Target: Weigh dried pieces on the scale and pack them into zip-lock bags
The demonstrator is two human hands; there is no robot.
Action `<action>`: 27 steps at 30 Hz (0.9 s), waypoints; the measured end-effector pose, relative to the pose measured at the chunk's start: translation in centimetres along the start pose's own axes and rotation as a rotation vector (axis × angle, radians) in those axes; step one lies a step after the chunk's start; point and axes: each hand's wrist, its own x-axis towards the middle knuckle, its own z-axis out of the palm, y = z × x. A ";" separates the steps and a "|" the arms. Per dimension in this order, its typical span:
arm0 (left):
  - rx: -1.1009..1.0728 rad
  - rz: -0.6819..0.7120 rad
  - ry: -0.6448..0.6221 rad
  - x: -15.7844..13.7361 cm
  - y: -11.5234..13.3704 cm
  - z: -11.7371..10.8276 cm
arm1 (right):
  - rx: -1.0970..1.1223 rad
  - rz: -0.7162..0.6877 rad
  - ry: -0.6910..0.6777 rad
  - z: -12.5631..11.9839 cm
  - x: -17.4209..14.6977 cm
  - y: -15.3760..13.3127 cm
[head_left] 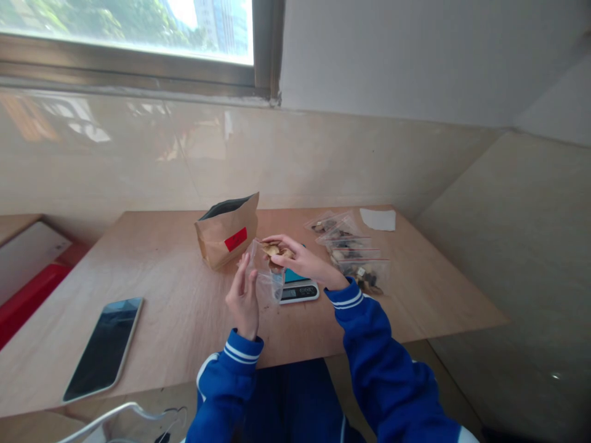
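Observation:
My left hand [244, 301] pinches the side of a clear zip bag [268, 286], its mouth tilted up and to the right. In my right hand [307, 261] is a small handful of pale tan dried slices [273, 251], right at the bag's opening; whether some are inside it I cannot tell. Partly behind the bag and below my right hand sits a white kitchen scale [300, 293] with a blue top and a dark display, its digits too small to read. A brown paper pouch [215, 243] with a red label stands with its top open, just beyond my left hand.
Several filled zip bags [362, 253] of dried pieces lie overlapping right of the scale. A white paper piece [379, 219] is at the table's back right. A phone [105, 347] lies at the left front of the wooden table [170, 258]. A white cable [115, 411] hangs below the front edge.

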 end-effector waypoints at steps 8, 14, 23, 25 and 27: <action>-0.047 -0.072 0.161 -0.2 0.6 0.2 | -0.313 -0.014 -0.374 -1.9 2.9 -0.3; -0.085 -0.073 0.148 -0.3 0.7 0.2 | -0.388 0.033 -0.317 -0.4 3.8 -0.4; -0.120 -0.074 0.199 0.3 -0.4 -0.9 | -0.322 -0.091 0.039 -2.7 2.4 1.5; -0.105 -0.079 0.209 0.5 -0.5 -1.1 | -0.501 -0.013 0.037 -3.2 2.2 4.8; -0.098 -0.081 0.216 0.5 -0.5 -1.2 | -0.640 0.071 -0.021 -3.2 2.2 7.9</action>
